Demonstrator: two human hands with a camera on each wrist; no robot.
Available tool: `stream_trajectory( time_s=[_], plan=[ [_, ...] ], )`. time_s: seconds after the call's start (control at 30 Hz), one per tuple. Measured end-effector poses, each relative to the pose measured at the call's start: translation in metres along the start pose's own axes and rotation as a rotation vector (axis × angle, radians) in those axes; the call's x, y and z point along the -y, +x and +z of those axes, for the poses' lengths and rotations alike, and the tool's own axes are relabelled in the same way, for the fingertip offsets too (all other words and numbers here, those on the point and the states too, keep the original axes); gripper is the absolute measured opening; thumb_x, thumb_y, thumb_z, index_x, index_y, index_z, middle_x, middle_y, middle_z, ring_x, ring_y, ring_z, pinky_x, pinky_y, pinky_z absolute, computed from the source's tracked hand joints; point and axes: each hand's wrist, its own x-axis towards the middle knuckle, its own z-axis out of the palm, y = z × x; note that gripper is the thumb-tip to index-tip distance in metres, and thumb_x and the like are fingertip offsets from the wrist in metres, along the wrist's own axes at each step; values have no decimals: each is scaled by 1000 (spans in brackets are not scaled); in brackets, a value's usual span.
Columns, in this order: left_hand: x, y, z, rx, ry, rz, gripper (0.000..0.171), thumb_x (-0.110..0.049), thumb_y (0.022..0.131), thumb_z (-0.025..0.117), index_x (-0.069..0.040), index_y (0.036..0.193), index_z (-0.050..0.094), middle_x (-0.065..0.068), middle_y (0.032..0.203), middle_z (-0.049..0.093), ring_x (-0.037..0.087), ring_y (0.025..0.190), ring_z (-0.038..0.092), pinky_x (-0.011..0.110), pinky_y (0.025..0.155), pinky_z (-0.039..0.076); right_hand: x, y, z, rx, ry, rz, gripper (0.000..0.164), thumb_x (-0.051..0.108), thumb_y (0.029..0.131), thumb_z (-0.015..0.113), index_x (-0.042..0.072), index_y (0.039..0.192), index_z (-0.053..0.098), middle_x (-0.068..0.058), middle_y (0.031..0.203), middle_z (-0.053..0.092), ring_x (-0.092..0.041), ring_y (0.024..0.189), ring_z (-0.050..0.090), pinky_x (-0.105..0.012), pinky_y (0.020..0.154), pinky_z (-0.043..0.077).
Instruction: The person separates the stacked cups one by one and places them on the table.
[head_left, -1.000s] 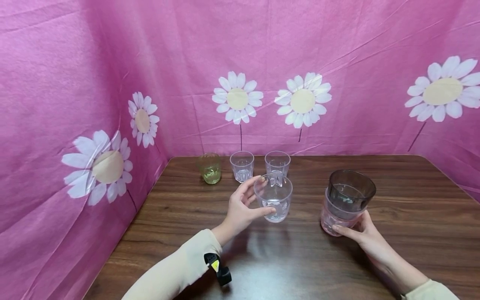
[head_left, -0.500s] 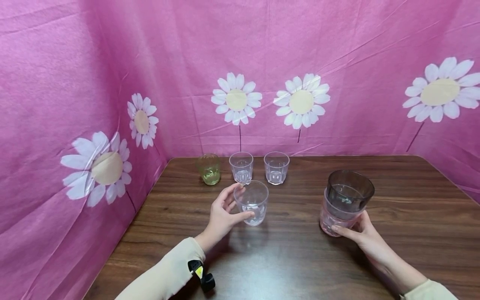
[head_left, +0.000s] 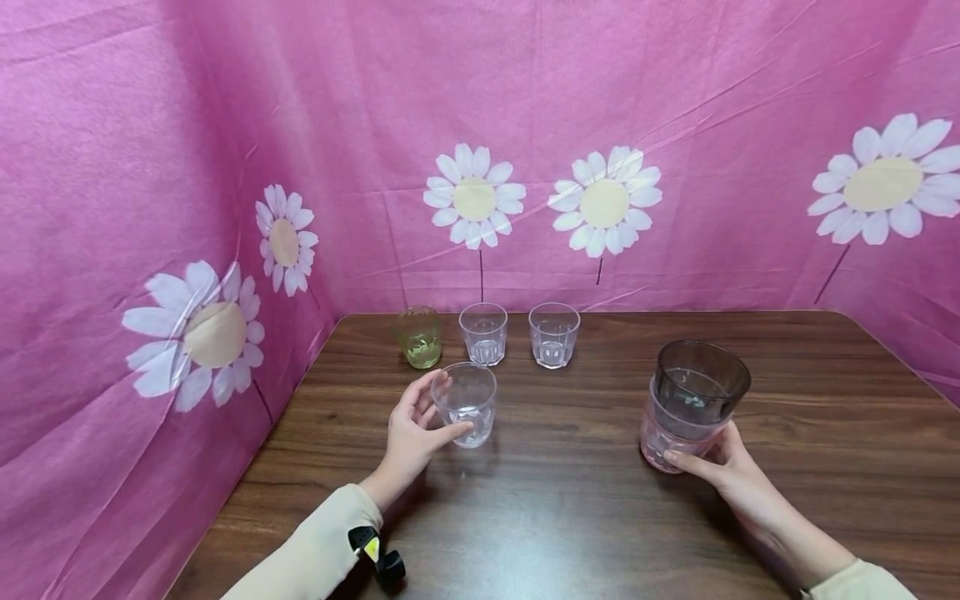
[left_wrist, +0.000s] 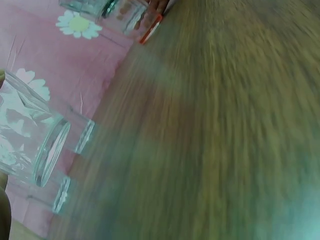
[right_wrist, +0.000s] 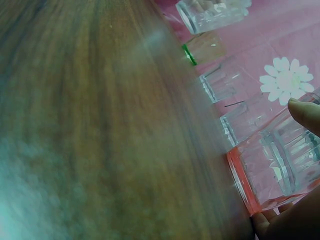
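My left hand (head_left: 408, 442) holds a clear tumbler (head_left: 474, 408) upright between thumb and fingers, left of the table's middle. Its thick base shows close up in the left wrist view, tilted there by the camera's angle. On the right, my right hand (head_left: 738, 475) grips a stack of tumblers low down, thumb across the front. At the bottom of that stack is a pink tumbler (head_left: 658, 442), and a dark grey tumbler (head_left: 701, 385) is nested on top. A clear layer shows between them. The right wrist view shows the pink base (right_wrist: 242, 177) with fingertips under its edge.
Along the back of the wooden table (head_left: 600, 517) stand a green tumbler (head_left: 422, 342) and two clear faceted tumblers, one in the middle (head_left: 483, 337) and one to the right (head_left: 554, 337). Behind them hangs a pink cloth (head_left: 540, 92) with white daisies.
My left hand has carried the clear tumbler leftward, from in front of the right-hand clear tumbler to in front of the left one. My right hand and its stack have stayed in place.
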Motion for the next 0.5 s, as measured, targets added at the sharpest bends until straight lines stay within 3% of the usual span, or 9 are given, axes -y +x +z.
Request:
stream_trajectory(
  time_s=[0.17,0.5],
  plan=[
    [2,1,-12,-27,51,4,80,21,64,81,13,135,45,32,134,52,16,123,57,30,103,47,0,0,0,5,15,-10,66,-9,91,62,26,140,33,18,121,60,2,108,54,-10,85,41],
    [3,1,-38,-120,71,-2,80,28,62,75,15,135,44,34,134,51,10,119,59,27,101,48,1,-1,0,3,10,5,66,-8,92,63,31,138,34,17,120,60,0,106,54,-12,84,43]
  ],
)
